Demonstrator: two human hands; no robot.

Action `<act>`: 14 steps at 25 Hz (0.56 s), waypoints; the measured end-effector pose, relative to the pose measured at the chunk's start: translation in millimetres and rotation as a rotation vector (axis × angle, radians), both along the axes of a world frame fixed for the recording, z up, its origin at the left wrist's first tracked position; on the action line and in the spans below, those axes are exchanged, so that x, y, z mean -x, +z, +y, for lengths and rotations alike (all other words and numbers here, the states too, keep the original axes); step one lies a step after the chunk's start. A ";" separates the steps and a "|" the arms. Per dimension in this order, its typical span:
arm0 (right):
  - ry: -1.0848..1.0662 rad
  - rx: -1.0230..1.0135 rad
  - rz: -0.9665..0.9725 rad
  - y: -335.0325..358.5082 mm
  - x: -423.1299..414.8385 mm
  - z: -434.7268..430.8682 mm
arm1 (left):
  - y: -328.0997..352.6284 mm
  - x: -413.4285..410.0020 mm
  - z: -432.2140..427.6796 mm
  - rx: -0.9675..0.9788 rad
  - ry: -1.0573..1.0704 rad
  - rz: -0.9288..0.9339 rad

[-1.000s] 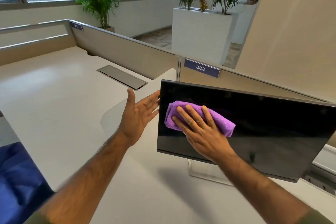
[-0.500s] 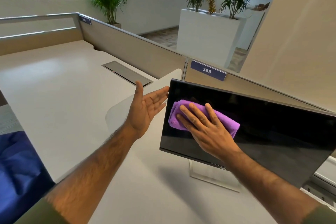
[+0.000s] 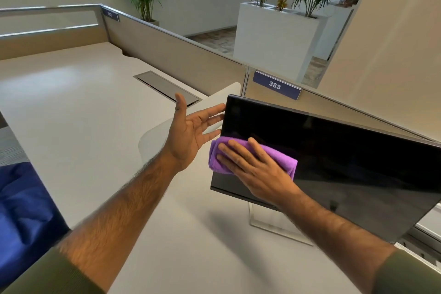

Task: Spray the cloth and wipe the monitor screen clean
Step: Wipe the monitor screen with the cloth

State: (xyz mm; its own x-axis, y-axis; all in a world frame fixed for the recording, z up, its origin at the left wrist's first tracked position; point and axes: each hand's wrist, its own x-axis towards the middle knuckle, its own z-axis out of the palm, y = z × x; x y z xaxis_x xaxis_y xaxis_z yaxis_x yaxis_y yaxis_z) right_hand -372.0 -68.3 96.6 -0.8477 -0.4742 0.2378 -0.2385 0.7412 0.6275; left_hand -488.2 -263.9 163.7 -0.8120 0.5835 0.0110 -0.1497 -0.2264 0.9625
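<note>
The right grip (image 3: 257,169) lies flat with its fingers straight and slightly spread, pressing the folded purple cloth (image 3: 282,162) against the monitor screen (image 3: 346,150); nothing is curled round the cloth, it is only held under the palm and fingers. The cloth sits on the lower left part of the dark screen, and its rolled end reaches just past the screen's left edge. The left grip (image 3: 188,136) is wide open and holds nothing, palm turned toward the monitor, thumb up, its fingertips at the screen's left edge (whether they touch the frame or slip behind it I cannot tell). The monitor is tilted, its left side nearer the camera, and stands on a pale stand (image 3: 269,221) on the light worktop (image 3: 71,114). A grey cable hatch (image 3: 164,87) is set into the worktop behind the left grip. On the partition (image 3: 179,55) behind the monitor is a blue label reading 383 (image 3: 274,85). A blue fabric shape (image 3: 23,210) shows at the lower left.
</note>
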 end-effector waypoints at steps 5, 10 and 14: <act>-0.096 0.127 0.211 52.9 19.1 6.1 | 2.1 -1.5 4.1 0.017 0.026 0.023; 0.011 0.051 0.095 -26.0 2.0 -7.1 | -1.9 2.0 2.1 0.016 -0.003 0.041; 0.036 -0.026 -0.080 -75.2 -22.6 -9.7 | -3.8 -1.1 3.6 -0.001 0.013 0.053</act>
